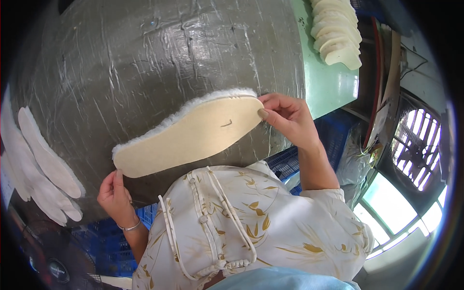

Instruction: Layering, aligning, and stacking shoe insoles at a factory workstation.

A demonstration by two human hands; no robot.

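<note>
I hold a long tan shoe insole [188, 135] with a white fleecy edge, flat side up, above the grey plastic-wrapped worktable [145, 58]. My left hand [115, 195] pinches its lower left end, a thin bracelet on the wrist. My right hand [287, 118] grips the upper right end between thumb and fingers. A small dark mark sits on the insole near the right end.
Several white fleecy insoles [43, 164] lie at the table's left edge. A stack of pale insoles [338, 34] rests on a green surface [328, 82] at the upper right. Blue plastic crates [333, 130] stand below the table. A grated window [415, 145] is at the right.
</note>
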